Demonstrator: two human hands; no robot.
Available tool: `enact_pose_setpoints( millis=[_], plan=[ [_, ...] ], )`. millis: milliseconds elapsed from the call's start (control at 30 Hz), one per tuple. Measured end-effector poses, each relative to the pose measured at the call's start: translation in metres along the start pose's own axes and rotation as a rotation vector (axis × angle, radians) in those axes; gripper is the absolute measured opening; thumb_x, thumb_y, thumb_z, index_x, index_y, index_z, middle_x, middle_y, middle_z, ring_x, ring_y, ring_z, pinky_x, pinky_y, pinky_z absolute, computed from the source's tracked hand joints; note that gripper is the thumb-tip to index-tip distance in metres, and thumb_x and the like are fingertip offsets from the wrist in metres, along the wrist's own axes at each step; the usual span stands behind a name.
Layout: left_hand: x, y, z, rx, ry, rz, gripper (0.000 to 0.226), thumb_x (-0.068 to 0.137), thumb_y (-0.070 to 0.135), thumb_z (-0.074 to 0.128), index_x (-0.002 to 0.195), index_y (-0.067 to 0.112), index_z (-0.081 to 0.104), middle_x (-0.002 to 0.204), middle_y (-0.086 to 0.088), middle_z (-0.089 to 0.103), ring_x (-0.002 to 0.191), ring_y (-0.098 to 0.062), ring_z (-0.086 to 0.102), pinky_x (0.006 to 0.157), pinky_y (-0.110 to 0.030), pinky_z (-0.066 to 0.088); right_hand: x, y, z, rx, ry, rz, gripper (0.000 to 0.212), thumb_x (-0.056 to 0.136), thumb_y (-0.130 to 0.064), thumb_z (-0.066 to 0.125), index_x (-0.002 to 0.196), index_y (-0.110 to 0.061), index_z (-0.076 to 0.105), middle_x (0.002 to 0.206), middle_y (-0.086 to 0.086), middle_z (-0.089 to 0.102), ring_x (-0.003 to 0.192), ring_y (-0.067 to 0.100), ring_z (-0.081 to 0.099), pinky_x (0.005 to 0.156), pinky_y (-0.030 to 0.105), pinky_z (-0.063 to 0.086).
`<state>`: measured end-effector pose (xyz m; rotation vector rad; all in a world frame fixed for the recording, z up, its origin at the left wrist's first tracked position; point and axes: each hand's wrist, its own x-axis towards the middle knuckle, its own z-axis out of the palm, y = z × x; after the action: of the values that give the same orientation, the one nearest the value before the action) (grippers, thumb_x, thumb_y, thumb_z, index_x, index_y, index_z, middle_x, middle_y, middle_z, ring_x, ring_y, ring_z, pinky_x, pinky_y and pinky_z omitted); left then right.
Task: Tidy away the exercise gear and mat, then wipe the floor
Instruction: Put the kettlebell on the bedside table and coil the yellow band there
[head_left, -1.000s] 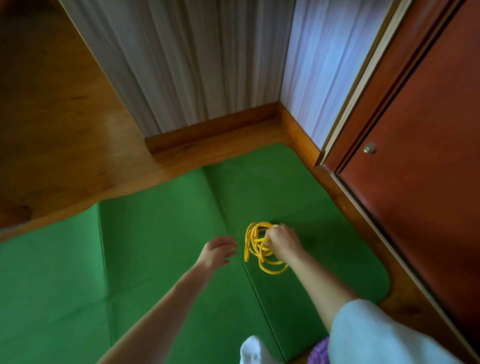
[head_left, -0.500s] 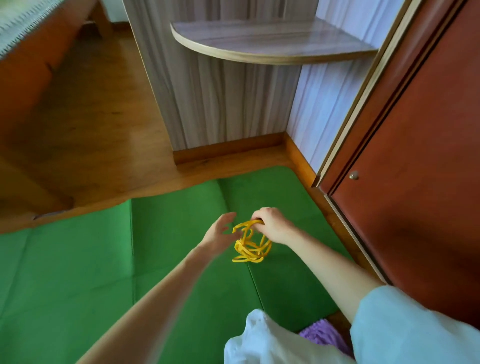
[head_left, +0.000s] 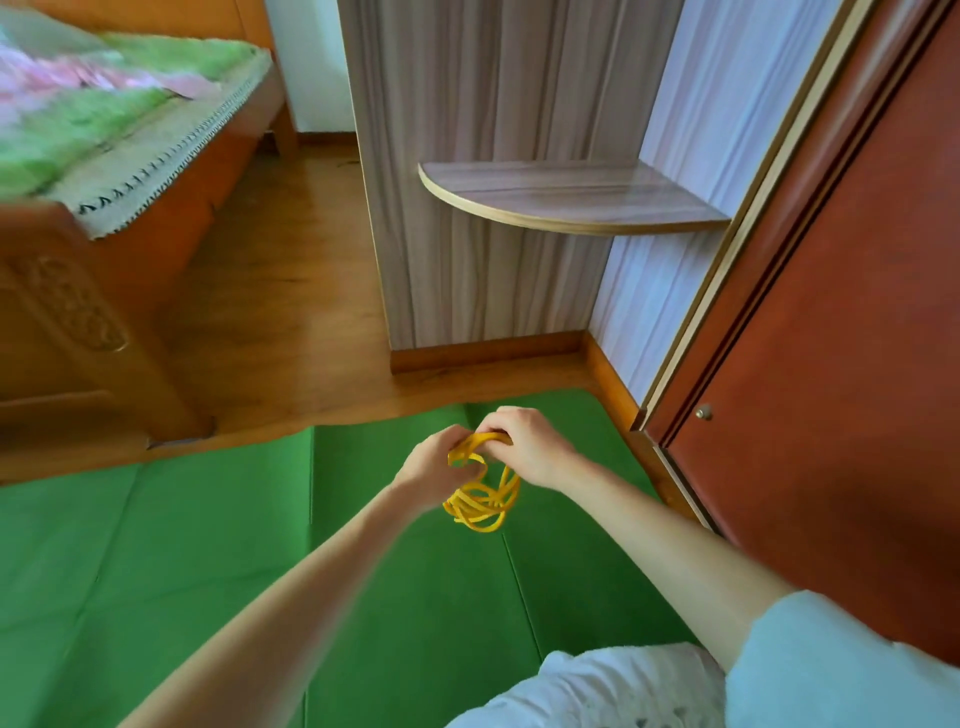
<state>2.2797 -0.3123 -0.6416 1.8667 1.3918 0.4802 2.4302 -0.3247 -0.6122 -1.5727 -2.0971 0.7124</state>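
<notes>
The bed looked blurry and its far end was cut off by the picture's edge. Both hands held a tangled yellow band up in the air above the green mat. The right hand had its fingers curled tight around the top loops. The left hand pinched the loops beside it. The bundle hung mostly straight down, long way up and down, toward the mat.
</notes>
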Motion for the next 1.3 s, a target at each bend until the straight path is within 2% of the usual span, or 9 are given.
enact_pose_setpoints(
  millis=[67,133,300,467,600,733,833,1067,1300],
  plan=[
    [-0.008,0.002,-0.012,0.086,0.050,0.032,0.010,0.088,0.018,0.060,0.094,0.011,0.060,0.084,-0.002,0.057,0.078,-0.020,0.051,0.060,-0.028,0.034,-0.001,-0.012,0.001,0.029,0.000,-0.046,0.014,0.088,-0.013,0.061,0.096,-0.005,0.070,0.087,0.004,0.057,0.079,0.014,0.048,0.062,0.021,0.030],
    [-0.014,0.001,-0.024,0.125,0.053,0.051,0.012,0.090,0.020,0.057,0.083,0.011,0.057,0.078,-0.006,0.059,0.071,-0.019,0.050,0.055,-0.026,0.033,0.000,-0.019,0.004,0.057,0.005,-0.080,0.013,0.087,-0.014,0.064,0.095,-0.006,0.070,0.086,0.007,0.061,0.077,0.015,0.051,0.064,0.022,0.034],
    [-0.025,-0.007,-0.048,0.139,-0.042,0.014,0.015,0.092,0.019,0.055,0.082,0.011,0.064,0.076,0.002,0.066,0.054,-0.004,0.049,0.047,-0.014,0.034,0.005,-0.028,0.014,0.187,0.035,-0.039,0.017,0.084,-0.018,0.068,0.098,-0.010,0.063,0.089,0.009,0.069,0.080,0.022,0.065,0.071,0.034,0.052],
    [-0.030,-0.019,-0.067,0.074,0.021,-0.048,0.026,0.091,0.020,0.055,0.066,0.024,0.053,0.068,0.008,0.064,0.063,-0.015,0.057,0.056,-0.024,0.041,0.011,-0.038,0.017,0.194,0.071,-0.094,0.014,0.085,-0.014,0.067,0.098,-0.008,0.072,0.088,0.001,0.070,0.077,0.011,0.062,0.070,0.014,0.047],
    [-0.031,-0.029,-0.073,-0.121,0.027,-0.066,0.022,0.089,0.022,0.061,0.068,0.021,0.057,0.063,0.004,0.060,0.070,-0.025,0.061,0.064,-0.042,0.048,0.016,-0.042,0.020,0.177,0.160,-0.100,0.023,0.085,-0.010,0.066,0.107,-0.006,0.071,0.103,0.007,0.072,0.093,0.017,0.066,0.087,0.025,0.050],
    [-0.035,-0.028,-0.073,-0.328,0.093,-0.070,0.026,0.095,0.026,0.049,0.080,0.011,0.063,0.068,0.001,0.061,0.062,-0.012,0.052,0.063,-0.028,0.041,0.022,-0.044,0.023,0.179,0.237,-0.093,0.022,0.086,-0.011,0.065,0.107,-0.007,0.071,0.103,0.008,0.071,0.088,0.012,0.062,0.080,0.015,0.046],
    [-0.036,-0.029,-0.069,-0.450,0.183,-0.113,0.024,0.097,0.016,0.046,0.078,0.013,0.060,0.067,0.006,0.065,0.054,0.001,0.056,0.059,-0.018,0.045,0.025,-0.047,0.026,0.235,0.260,-0.071,0.016,0.086,-0.013,0.065,0.099,-0.008,0.073,0.093,0.005,0.071,0.081,0.013,0.060,0.074,0.019,0.048],
    [-0.039,-0.016,-0.057,-0.584,0.376,-0.141,0.018,0.095,0.017,0.051,0.081,0.015,0.061,0.076,0.001,0.065,0.068,-0.008,0.057,0.060,-0.013,0.045,0.025,-0.048,0.036,0.461,0.238,0.091,0.011,0.089,-0.010,0.062,0.093,-0.005,0.069,0.076,0.006,0.069,0.064,0.014,0.063,0.065,0.023,0.055],
    [-0.048,0.001,-0.051,-0.550,0.493,-0.083,0.014,0.092,0.021,0.057,0.083,0.018,0.067,0.076,-0.004,0.065,0.070,-0.013,0.055,0.066,-0.028,0.043,0.021,-0.045,0.034,0.544,0.190,0.235,0.021,0.091,-0.021,0.059,0.105,-0.009,0.069,0.084,0.005,0.069,0.069,0.014,0.063,0.071,0.026,0.051]
  ],
)
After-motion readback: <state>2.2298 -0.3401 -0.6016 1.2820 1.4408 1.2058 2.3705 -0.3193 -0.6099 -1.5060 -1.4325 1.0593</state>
